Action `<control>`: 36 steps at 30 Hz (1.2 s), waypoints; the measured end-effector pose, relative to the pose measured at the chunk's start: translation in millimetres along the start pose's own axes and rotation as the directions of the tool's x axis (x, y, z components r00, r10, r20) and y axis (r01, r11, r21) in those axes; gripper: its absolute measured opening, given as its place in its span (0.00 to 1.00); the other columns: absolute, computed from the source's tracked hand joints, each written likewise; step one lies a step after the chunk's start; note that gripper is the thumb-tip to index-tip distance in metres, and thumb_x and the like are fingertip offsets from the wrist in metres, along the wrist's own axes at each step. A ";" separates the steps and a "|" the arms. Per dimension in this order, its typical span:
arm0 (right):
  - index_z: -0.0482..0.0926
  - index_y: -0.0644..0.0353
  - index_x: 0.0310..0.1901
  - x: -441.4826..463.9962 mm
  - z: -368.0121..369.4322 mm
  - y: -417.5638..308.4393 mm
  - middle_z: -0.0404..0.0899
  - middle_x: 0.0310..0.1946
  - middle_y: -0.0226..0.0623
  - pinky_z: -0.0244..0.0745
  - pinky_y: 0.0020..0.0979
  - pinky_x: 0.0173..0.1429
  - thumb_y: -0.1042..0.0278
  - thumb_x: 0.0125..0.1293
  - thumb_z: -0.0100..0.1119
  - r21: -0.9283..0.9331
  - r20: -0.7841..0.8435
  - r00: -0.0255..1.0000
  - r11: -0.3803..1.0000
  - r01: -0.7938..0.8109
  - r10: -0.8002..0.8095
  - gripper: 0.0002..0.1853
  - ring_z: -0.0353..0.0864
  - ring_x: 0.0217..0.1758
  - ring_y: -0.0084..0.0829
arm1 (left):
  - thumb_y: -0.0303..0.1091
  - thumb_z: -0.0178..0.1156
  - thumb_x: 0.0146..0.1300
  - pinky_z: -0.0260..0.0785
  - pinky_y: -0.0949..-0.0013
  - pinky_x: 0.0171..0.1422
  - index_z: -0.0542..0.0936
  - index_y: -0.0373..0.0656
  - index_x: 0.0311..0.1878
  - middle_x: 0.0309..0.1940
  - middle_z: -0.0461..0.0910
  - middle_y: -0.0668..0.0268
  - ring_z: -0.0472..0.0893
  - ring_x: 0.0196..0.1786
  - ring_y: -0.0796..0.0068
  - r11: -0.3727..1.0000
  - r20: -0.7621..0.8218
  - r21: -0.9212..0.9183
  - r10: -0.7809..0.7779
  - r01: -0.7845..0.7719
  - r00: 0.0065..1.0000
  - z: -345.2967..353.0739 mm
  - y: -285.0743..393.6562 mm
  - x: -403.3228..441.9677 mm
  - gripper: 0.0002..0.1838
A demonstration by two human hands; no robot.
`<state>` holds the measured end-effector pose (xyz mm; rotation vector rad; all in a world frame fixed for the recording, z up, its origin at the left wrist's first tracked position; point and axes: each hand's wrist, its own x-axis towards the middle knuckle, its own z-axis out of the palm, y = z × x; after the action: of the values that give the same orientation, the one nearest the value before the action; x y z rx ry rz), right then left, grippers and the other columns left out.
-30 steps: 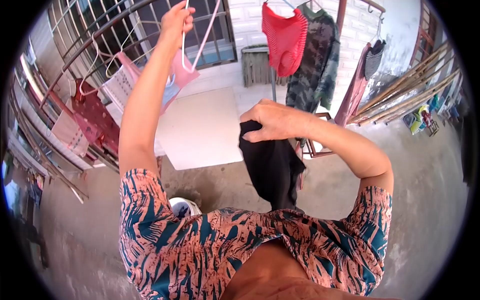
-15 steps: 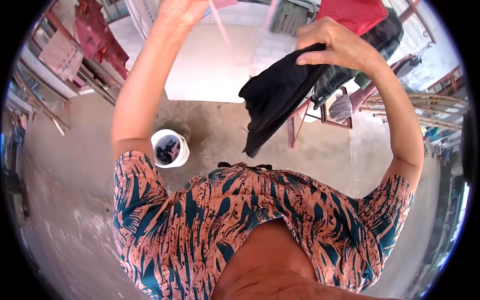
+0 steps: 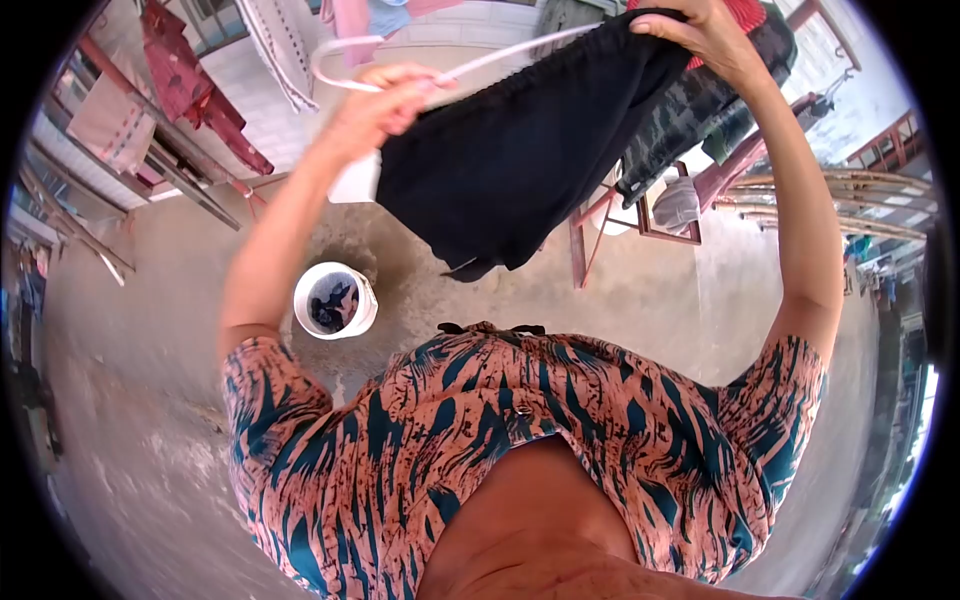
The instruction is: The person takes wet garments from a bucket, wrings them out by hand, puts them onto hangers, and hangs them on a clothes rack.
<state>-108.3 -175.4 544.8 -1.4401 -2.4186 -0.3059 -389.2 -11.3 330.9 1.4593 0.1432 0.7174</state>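
A pale pink-white clothes hanger (image 3: 520,48) is gripped near its hook by my left hand (image 3: 385,108), with the curved hook sticking out to the left. Black cloth, a garment with a gathered edge (image 3: 515,160), hangs spread below the hanger. My right hand (image 3: 695,35) pinches its upper right corner between thumb and fingers. The hanger's arm runs along the gathered top edge toward the right hand. Its far end is hidden, and whether it sits inside the garment I cannot tell. The garment's left end is close by my left hand.
A white bucket (image 3: 336,301) with wet dark clothes stands on the concrete floor (image 3: 150,330). Camouflage clothing (image 3: 665,150) and a grey cloth (image 3: 677,205) hang at the right. A dark red garment (image 3: 190,80) hangs at the left. Bamboo poles (image 3: 840,195) lie far right.
My left hand has come down and toward the middle with the hanger, now beside the garment. My right hand has moved up and slightly right, and the black garment is stretched wider.
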 end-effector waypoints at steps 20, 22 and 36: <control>0.77 0.65 0.38 11.7 29.6 9.0 0.74 0.30 0.39 0.69 0.36 0.40 0.59 0.68 0.57 0.216 -0.044 0.993 0.969 0.119 -0.112 0.15 0.76 0.36 0.36 | 0.35 0.63 0.63 0.47 0.83 0.18 0.82 0.35 0.45 0.16 0.65 0.77 0.60 0.17 0.92 0.822 0.242 0.568 -0.197 0.026 0.950 -6.3 132.4 5.9 0.13; 0.78 0.64 0.42 15.3 34.5 11.4 0.75 0.33 0.34 0.68 0.32 0.46 0.58 0.70 0.55 0.359 0.064 0.997 0.933 0.008 -0.033 0.15 0.75 0.43 0.25 | 0.34 0.62 0.64 0.46 0.84 0.18 0.82 0.35 0.46 0.16 0.65 0.78 0.59 0.17 0.93 0.867 0.175 0.499 -0.101 0.000 0.979 4.1 144.9 11.7 0.13; 0.78 0.66 0.50 10.2 45.9 27.3 0.81 0.36 0.31 0.72 0.25 0.49 0.48 0.70 0.53 0.432 -0.010 0.991 0.894 -0.117 0.135 0.24 0.77 0.42 0.20 | 0.35 0.61 0.64 0.45 0.86 0.21 0.78 0.38 0.47 0.22 0.69 0.77 0.59 0.19 0.94 0.905 0.128 0.425 -0.069 0.009 0.989 -5.7 178.0 31.9 0.13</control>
<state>-95.9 -138.8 506.5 -1.3571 -2.1639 0.2210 -430.2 0.7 506.7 1.9129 0.2302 0.5677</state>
